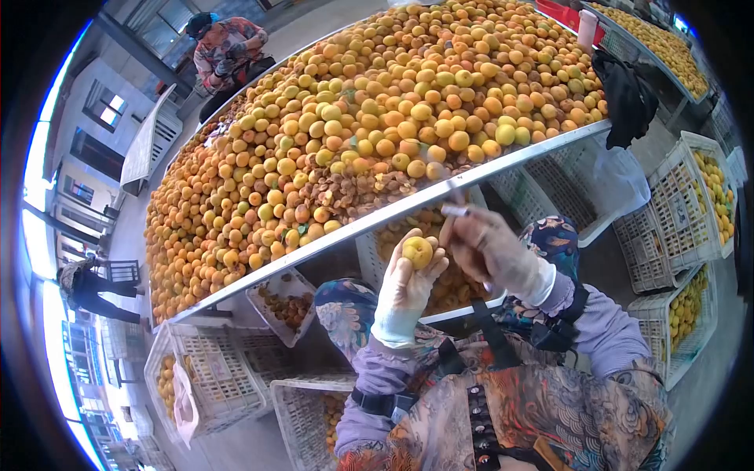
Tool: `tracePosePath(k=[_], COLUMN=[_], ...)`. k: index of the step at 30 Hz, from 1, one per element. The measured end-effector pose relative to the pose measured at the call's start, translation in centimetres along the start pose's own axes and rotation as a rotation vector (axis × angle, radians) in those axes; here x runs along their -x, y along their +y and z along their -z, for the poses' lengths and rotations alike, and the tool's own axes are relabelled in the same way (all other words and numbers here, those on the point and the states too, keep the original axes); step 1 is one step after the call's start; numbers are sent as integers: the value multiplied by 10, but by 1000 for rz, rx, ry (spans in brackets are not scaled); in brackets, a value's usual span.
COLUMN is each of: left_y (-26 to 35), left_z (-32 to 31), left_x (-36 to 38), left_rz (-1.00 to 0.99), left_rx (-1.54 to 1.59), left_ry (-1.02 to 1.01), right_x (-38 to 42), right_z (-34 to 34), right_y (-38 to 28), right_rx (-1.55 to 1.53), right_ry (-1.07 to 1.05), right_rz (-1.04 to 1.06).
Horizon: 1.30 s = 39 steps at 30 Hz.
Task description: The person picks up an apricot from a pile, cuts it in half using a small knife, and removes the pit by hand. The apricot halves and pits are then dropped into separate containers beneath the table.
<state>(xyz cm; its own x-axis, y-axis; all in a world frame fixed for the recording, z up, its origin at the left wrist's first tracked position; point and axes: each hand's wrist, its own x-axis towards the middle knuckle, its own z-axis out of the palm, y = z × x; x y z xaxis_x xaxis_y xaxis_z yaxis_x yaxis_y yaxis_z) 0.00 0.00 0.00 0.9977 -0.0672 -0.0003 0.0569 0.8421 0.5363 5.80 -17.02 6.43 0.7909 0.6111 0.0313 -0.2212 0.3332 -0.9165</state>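
My left hand (pixel 400 294), in a white glove, holds a yellow apricot (pixel 417 251) up in its fingers. Just to the right is my right hand (pixel 503 250), gloved too and smeared by motion. Its fingers are closed round a small knife (pixel 455 210) with a pale handle; the blade is blurred and points up toward the table edge. The knife and the apricot are apart. Below both hands, a pale crate (pixel 367 263) holding orange fruit pieces stands partly hidden under the table edge. A large heap of apricots (pixel 377 118) covers the table in front of me.
The metal table rim (pixel 377 213) runs just beyond my hands. Browned fruit scraps (pixel 353 188) lie near it. Plastic crates (pixel 212 369) stand at left, more crates (pixel 660 228) at right. A dark cloth (pixel 628 98) hangs off the table corner. Another person (pixel 228 51) sits at the far left.
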Motion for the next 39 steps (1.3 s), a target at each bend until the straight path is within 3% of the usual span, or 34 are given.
tracePosePath(k=[3,6,19,21,23,25,27,29,31,33,34,37,39], left_y=[-4,-16,-33,-33,-32,-32,-33,-30,-21,-14,-11,-1,3], left_z=[-1,-4,-6,-10,-16,-15,-4,6,7,10,12,8,4], left_x=[5,8,17,17,14,14,8,6,6,3,3,3,1], left_rz=[128,238,326,300,279,251,231,181,140,100,67,22,6], left_rx=[-83,-48,-86,-169,-185,-202,-68,-8,-122,-120,-112,-144,-139], left_ry=[-46,-119,-80,-65,-72,-73,-86,-76,-45,-42,-36,7,-34], right_x=[-7,-12,-13,-16,-21,-29,-25,-18,-7,6,10,20,23], right_z=[-5,-14,-17,-16,8,16,18,14,14,16,15,11,5], right_y=[-14,-23,8,13,19,23,14,4,6,10,12,20,26], right_rx=[-59,-108,91,-141,-311,-848,-939,-591,-331,-52,-55,137,195], right_ry=[88,156,181,218,207,224,230,298,267,92,88,-61,-145], right_rz=[281,381,401,485,364,129,99,154,53,-4,-4,-356,-401])
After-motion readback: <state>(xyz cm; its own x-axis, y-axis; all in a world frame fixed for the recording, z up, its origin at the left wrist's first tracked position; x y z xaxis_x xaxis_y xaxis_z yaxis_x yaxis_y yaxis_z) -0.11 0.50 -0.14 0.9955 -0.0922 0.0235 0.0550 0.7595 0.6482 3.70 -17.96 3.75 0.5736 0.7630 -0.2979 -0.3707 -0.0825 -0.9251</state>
